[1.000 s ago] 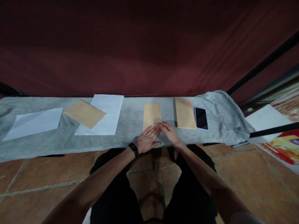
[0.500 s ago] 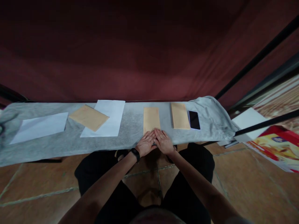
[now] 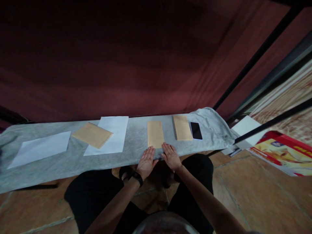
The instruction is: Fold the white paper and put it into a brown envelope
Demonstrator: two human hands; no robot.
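The brown envelope lies flat on the grey cloth that covers the long bench, straight in front of the person, with its short edge toward them; take it as the middle of a clock face, twelve pointing away from the person. At seven o'clock is the left hand, back up and fingers stretched out together, its grip released, the fingertips at the near edge of the envelope. At five o'clock is the right hand, also flat with straight fingers and a released grip, its fingertips by the near right corner; whether either hand is pressing down, I cannot tell. A black wristband sits on the left wrist, further out at seven. Toward three o'clock lies a thicker brown bundle, and just past it, close by its side, a phone with a dark screen. At nine o'clock a second envelope lies tilted, partly over a white sheet, and well beyond it, between eight and nine, is another sheet. Far out between three and four, off the bench, is a red and yellow box
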